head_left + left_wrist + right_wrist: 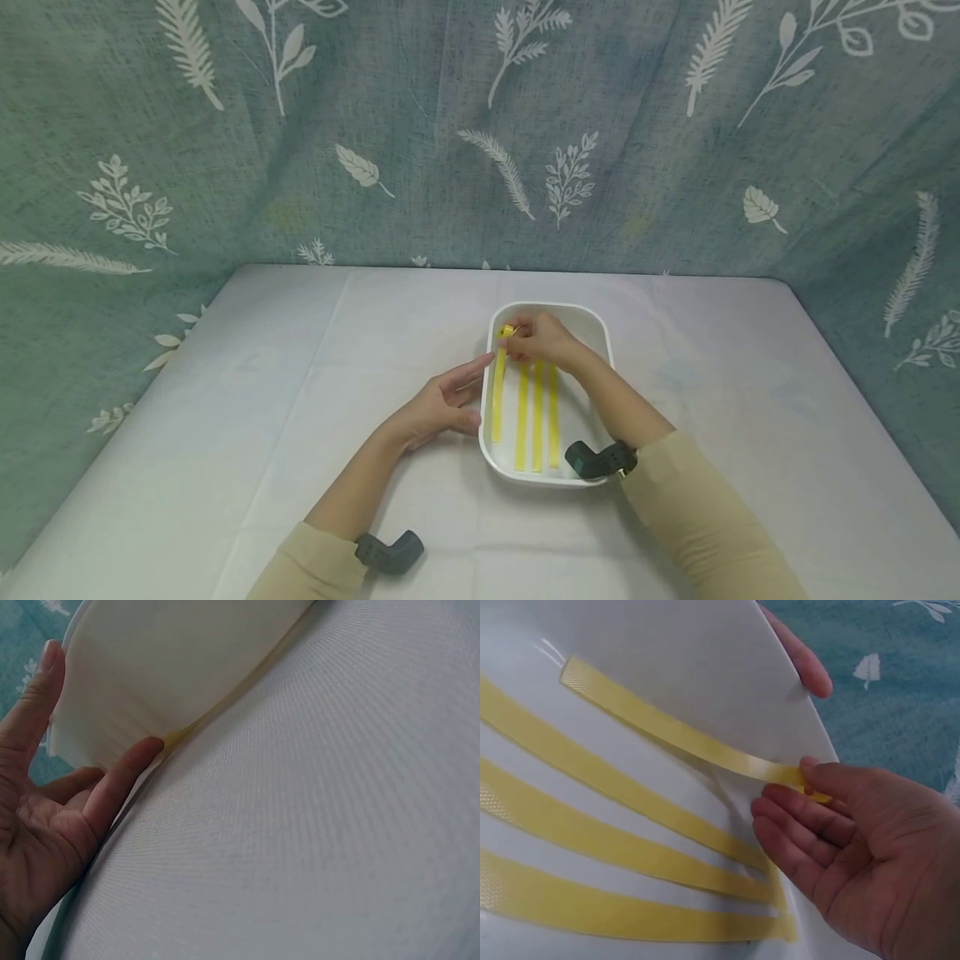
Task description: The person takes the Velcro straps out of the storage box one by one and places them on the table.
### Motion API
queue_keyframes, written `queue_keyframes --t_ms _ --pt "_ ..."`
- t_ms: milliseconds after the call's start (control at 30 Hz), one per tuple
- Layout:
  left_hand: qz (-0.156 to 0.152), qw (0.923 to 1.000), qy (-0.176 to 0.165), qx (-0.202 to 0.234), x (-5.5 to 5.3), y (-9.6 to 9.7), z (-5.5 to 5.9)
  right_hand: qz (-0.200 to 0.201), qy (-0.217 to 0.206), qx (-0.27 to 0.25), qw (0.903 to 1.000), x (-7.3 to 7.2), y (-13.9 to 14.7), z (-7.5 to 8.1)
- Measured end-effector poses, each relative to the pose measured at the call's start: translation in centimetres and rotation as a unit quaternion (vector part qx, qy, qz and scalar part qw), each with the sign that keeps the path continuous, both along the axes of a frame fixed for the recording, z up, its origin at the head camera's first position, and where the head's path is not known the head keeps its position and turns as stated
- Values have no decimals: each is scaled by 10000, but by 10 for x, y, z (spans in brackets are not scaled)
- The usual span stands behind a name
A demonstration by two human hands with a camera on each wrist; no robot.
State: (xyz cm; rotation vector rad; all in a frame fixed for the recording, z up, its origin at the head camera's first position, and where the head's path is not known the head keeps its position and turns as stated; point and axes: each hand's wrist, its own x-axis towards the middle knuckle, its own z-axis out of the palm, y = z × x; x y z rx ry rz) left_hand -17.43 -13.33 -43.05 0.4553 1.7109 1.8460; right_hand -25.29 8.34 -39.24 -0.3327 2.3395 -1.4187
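A white tray (600, 333) sits mid-table and holds several yellow strips (537, 417) laid side by side lengthwise. My right hand (517, 333) reaches over the tray's far end and pinches the far tip of the leftmost strip (497, 400), lifting that end a little. In the right wrist view thumb and forefinger of the right hand (795, 781) pinch this strip (667, 731) while the other strips (592, 847) lie flat. My left hand (474, 388) rests with straight fingers against the tray's left outer wall. The left wrist view shows the left hand (97, 712) touching that wall (187, 660).
The table (300, 400) is covered with a pale cloth, with bare cloth on both sides of the tray. A teal curtain with a leaf pattern (450, 125) hangs close behind and along the sides. Dark wrist cameras (596, 460) sit on both forearms.
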Motion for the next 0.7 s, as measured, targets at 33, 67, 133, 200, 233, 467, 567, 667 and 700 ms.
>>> queue_keyframes --t_ms 33,67,133,200,233,467,567,667,700 --pt "-12 10000 11 20 0 0 0 17 -37 -103 9999 0 0 0" --pt "-20 10000 4 35 0 0 0 -2 -109 -229 9997 0 0 1" --pt "-41 10000 34 60 -1 0 -1 -35 -204 -475 9987 1 1 1" --pt "-53 10000 44 70 -1 0 -2 -59 -254 -755 9968 1 2 3" --pt "-53 10000 49 63 -2 0 -2 -76 -259 -901 9956 1 2 3" --pt "-33 10000 64 13 -2 -1 -3 -160 -9 -1780 9839 1 5 8" --pt "-24 10000 54 26 -2 -1 -3 -207 42 -2096 9776 1 5 9" --pt "-31 9999 95 53 -2 -1 -3 -179 61 -2267 9738 2 5 10" --pt "-36 9999 111 56 -2 -1 -3 -165 57 -2314 9727 2 5 11"
